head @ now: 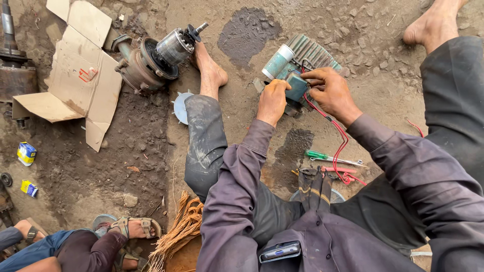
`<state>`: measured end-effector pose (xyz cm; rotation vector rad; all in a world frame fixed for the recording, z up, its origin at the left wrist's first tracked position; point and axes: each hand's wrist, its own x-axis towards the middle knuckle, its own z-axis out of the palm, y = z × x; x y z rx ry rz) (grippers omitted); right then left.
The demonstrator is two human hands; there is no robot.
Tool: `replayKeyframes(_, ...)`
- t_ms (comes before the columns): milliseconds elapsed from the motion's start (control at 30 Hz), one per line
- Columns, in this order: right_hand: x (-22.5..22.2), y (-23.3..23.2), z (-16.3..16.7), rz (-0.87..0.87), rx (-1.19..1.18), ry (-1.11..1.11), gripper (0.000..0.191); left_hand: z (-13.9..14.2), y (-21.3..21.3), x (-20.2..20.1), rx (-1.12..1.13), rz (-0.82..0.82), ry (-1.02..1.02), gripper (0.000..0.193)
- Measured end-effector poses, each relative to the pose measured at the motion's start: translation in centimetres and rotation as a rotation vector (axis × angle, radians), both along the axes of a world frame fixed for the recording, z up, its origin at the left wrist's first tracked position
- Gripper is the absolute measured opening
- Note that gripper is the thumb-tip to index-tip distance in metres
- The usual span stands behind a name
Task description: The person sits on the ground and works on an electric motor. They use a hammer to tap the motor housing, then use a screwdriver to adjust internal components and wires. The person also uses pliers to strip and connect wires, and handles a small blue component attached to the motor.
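A teal finned electric motor (307, 53) with a pale cylindrical capacitor (277, 62) lies on the dirt ground between my legs. My left hand (273, 100) grips the small teal terminal box (297, 86) on the motor's near side. My right hand (326, 90) pinches at the same box from the right, where red wires (339, 135) run out and trail back toward me. Both hands touch the box.
A motor rotor and pump housing (154, 58) lie by my left foot (209, 70), next to flattened cardboard (80, 75). A green-handled screwdriver (333, 159), a coil of copper wire (181, 226), small boxes (26, 153) and another person's sandalled foot (132, 227) are nearby.
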<state>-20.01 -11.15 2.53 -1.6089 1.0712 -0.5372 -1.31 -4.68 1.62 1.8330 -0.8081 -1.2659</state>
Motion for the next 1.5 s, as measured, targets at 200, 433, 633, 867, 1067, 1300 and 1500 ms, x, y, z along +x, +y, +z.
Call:
replayKeyframes(200, -0.3, 1.3, -0.4, -0.080, 0.075, -0.061, 0.038, -2.5, 1.5, -0.1, 0.008, 0.052, 0.109, 0.032)
replayKeyframes(433, -2.6, 7.7, -1.0, -0.251, 0.344, -0.077, 0.037, -2.3, 7.8, -2.1, -0.356, -0.350, -0.530, 0.028)
replayKeyframes(633, -3.5, 10.7, 0.2, -0.279, 0.344, -0.204, 0.047, -0.3, 11.4, -4.7, -0.193, 0.016, -0.054, 0.029)
replayKeyframes(867, -3.1, 12.4, 6.1, -0.151, -0.247, 0.066, 0.042, -0.7, 11.1, -4.4, 0.025, 0.480, 0.549, 0.026)
replayKeyframes(1067, -3.7, 14.0, 6.0, -0.163, -0.069, 0.076, 0.040, -1.7, 12.0, -5.9, -0.096, 0.358, 0.358, 0.031)
replayKeyframes(1300, -5.2, 15.3, 4.6, -0.206, 0.631, -0.416, 0.041, -4.2, 13.2, -7.4, -0.093, 0.364, 0.145, 0.032)
replayKeyframes(1500, -6.4, 16.7, 6.5, -0.237, 0.734, -0.429, 0.046, -4.0, 14.1, -8.2, -0.049, 0.322, 0.788, 0.021)
